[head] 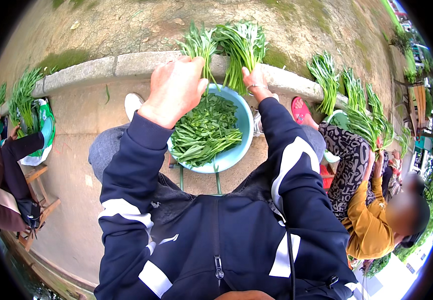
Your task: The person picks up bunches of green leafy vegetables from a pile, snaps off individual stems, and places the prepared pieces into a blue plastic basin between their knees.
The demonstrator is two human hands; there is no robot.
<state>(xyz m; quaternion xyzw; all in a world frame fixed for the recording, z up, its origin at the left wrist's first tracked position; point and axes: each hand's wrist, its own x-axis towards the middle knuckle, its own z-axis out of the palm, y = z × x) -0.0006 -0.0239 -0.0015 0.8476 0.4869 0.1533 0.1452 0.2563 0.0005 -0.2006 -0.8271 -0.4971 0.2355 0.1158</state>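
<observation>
My left hand is closed around a small bunch of leafy greens with long stems, held over the stone kerb. To its right, my right hand, with a bracelet at the wrist, is at the side of a larger bunch of greens whose leaves spread over the kerb; its fingers are partly hidden by the stems. Between my knees a light blue plastic basin holds picked leaves and a pile of leafy tips. Green metal legs show under the basin.
A stone kerb runs across, with cracked soil beyond. At right, a person in a mustard top handles greens above a pale green basin; more bunches lie along the kerb. At left, another person sits on a wooden stool beside a green-and-white sack.
</observation>
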